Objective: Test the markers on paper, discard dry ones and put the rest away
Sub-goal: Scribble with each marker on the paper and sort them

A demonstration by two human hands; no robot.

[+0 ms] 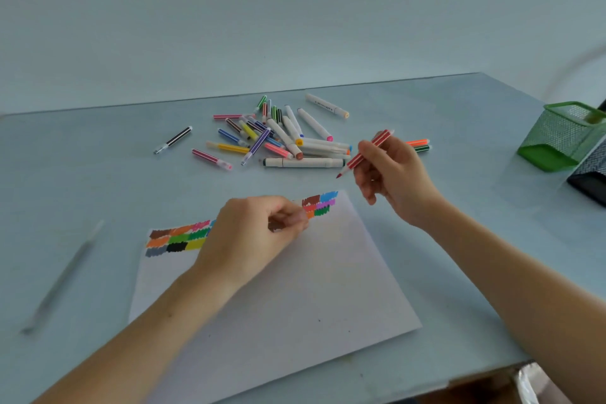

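My right hand point(392, 170) grips an uncapped red striped marker point(364, 154), its tip pointing down-left above the table just beyond the paper's far right corner. My left hand point(252, 236) rests on the white paper point(295, 298) with its fingers pinched together; whether a cap sits in them I cannot tell. Rows of coloured test swatches point(177, 238) run along the paper's far edge, partly hidden by my left hand. A loose pile of thin striped and thick white markers point(278, 134) lies beyond the paper.
A green mesh holder point(560, 138) stands at the far right with a black mesh one point(590, 174) beside it. A black marker point(173, 140) lies apart at the left. Orange and green markers point(419, 145) lie behind my right hand. A blurred grey pen point(62, 279) lies near left.
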